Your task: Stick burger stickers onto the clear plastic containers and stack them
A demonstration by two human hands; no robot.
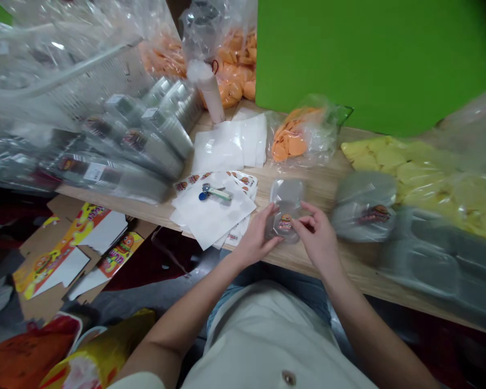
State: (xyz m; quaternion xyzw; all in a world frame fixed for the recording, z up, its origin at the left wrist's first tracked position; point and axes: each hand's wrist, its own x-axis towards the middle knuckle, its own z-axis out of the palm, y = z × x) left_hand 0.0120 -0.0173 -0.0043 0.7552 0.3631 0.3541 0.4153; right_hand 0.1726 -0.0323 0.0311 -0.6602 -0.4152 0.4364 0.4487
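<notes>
A clear plastic clamshell container [287, 190] lies opened out near the table's front edge, its lid half pointing away from me. My left hand [259, 235] grips its left side, fingers along the rim and thumb at the near edge. A small burger sticker [285, 221] shows on the near half. My right hand [314, 232] holds the container's right side with curled fingers, its thumb tip at the sticker's right edge. Left of the container are sticker sheets [243, 181] and white backing paper [214, 216], with a small light-green tool with a blue tag [218, 193] on top.
Stacked clear containers [366, 208] stand at right, before bagged yellow pieces [421, 178]. Behind lie a bag of orange discs [294, 138] and white sheets [227, 143]. Packed containers [146, 146] crowd the left. Printed cartons [76, 248] sit below the table edge. A green panel [372, 59] rises behind.
</notes>
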